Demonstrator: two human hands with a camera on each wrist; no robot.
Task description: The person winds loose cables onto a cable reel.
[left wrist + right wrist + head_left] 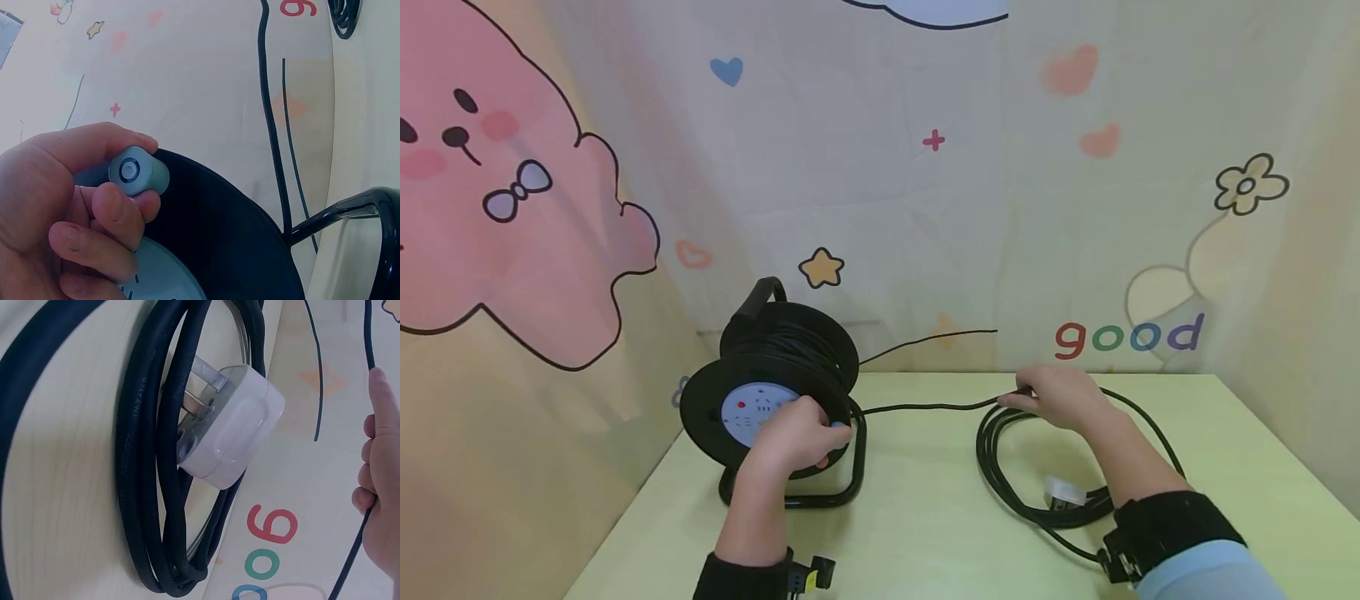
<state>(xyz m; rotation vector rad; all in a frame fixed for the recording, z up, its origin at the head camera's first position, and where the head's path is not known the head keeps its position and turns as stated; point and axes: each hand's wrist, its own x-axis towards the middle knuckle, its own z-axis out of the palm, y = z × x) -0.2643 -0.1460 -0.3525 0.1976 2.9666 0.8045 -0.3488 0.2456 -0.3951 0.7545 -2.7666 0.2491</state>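
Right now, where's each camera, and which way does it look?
Head: on the head, facing ahead and down at the reel and coiled cable; left hand, right hand and forearms show.
Left wrist: on that wrist, facing the reel's blue knob; the left hand shows, pinching it.
Right wrist: on that wrist, facing the coiled cable and white plug; the right hand shows at right.
Shared: head and right wrist views show the plug.
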